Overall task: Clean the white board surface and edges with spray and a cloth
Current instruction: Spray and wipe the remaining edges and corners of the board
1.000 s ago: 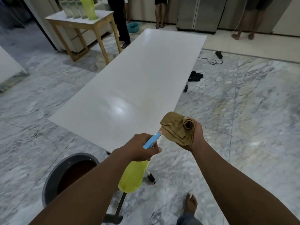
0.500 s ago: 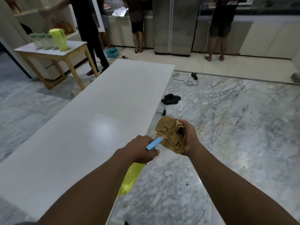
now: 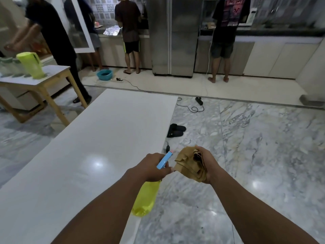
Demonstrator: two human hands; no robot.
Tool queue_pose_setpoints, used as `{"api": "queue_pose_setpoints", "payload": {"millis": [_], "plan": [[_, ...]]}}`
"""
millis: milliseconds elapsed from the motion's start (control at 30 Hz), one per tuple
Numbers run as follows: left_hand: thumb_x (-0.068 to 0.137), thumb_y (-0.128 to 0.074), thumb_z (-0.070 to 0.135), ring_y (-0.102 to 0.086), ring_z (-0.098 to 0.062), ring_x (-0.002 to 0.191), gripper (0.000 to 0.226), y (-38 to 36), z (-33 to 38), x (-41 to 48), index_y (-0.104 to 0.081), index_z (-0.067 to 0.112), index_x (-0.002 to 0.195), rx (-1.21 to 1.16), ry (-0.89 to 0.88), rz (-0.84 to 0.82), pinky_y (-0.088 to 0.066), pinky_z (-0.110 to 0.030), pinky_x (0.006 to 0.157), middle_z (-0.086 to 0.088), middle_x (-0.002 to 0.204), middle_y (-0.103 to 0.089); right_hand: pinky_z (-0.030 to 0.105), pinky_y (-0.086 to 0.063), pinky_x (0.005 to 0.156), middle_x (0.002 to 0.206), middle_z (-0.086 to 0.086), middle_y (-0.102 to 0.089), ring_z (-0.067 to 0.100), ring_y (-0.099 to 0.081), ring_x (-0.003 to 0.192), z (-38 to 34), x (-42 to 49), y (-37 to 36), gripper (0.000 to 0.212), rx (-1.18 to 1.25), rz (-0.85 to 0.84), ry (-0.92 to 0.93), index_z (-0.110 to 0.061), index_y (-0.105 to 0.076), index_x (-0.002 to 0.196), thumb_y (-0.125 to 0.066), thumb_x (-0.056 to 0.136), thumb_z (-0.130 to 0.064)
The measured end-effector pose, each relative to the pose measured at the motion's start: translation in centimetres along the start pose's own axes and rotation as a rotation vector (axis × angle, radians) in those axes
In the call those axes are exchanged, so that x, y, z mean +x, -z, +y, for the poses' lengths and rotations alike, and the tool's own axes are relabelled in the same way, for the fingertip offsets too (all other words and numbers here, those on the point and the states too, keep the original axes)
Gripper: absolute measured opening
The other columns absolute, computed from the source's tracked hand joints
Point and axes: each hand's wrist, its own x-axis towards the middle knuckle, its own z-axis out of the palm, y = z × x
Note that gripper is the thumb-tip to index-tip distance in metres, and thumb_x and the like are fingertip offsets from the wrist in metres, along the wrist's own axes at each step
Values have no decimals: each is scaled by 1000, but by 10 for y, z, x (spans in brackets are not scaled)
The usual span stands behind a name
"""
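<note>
The long white board (image 3: 98, 148) lies flat in front of me, reaching from the lower left toward the middle of the room. My left hand (image 3: 154, 167) grips a yellow spray bottle (image 3: 146, 199) with a blue trigger head, held over the board's right edge, nozzle pointing up and right. Just to its right, my right hand (image 3: 206, 163) holds a bunched tan cloth (image 3: 189, 166) close to the nozzle, above the floor beside the board.
Black slippers (image 3: 175, 131) and a power strip (image 3: 199, 101) with cable lie on the marble floor right of the board. A wooden table (image 3: 44, 81) with a green jug (image 3: 32, 65) stands at left. Several people stand by the far counter, near a blue basin (image 3: 104, 74).
My view has lifted and shifted right along the board, bringing the kitchen and people into sight. Both hands keep their grip on bottle and cloth, staying close together.
</note>
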Motion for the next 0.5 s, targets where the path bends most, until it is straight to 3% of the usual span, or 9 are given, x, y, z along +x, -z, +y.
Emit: {"api": "queue_pose_setpoints", "payload": {"millis": [67, 167, 233, 333, 433, 500], "plan": [[95, -71, 48, -73, -23, 81, 32, 18, 6, 33, -66, 16, 94, 3, -15, 5, -60, -40, 75, -7, 92, -72, 43, -50, 95, 110, 17, -71, 32, -65, 98, -23, 32, 0, 51, 35, 36, -11, -6, -71, 116, -50, 97, -48], [94, -71, 47, -76, -30, 88, 36, 43, 12, 76, -67, 12, 100, -7, -26, 9, -62, -50, 87, -11, 99, -74, 46, -49, 100, 108, 17, -70, 32, -65, 96, -55, 78, -4, 52, 58, 73, -26, -4, -68, 121, -49, 98, -46], [93, -72, 47, -77, -30, 86, 36, 60, 12, 107, -67, 12, 99, -42, -13, 30, -63, -50, 87, -11, 97, -75, 46, -54, 92, 100, 18, -70, 32, -66, 88, -79, 113, -10, 54, 29, 104, -22, -2, -65, 123, -46, 100, -47], [95, -72, 44, -78, -30, 86, 34, 87, 9, 158, -67, 10, 98, -68, 9, 63, -62, -48, 86, -13, 98, -76, 36, -57, 69, 87, 12, -64, 26, -61, 76, -119, 169, -26, 44, 1, 101, 0, -7, -61, 119, -44, 102, -44], [95, -72, 45, -79, -27, 83, 33, 112, 6, 217, -67, 12, 94, -60, 38, 85, -61, -43, 82, -13, 96, -77, 33, -52, 67, 85, 8, -66, 22, -60, 73, -162, 238, -41, 24, -53, 122, 51, -13, -64, 107, -47, 101, -29], [96, -72, 45, -80, -28, 83, 34, 128, 3, 259, -67, 12, 96, -63, 75, 92, -61, -44, 82, -14, 96, -77, 29, -49, 57, 85, 6, -65, 21, -58, 65, -188, 294, -49, 22, -180, 186, 94, -19, -64, 104, -46, 97, -29]]}}
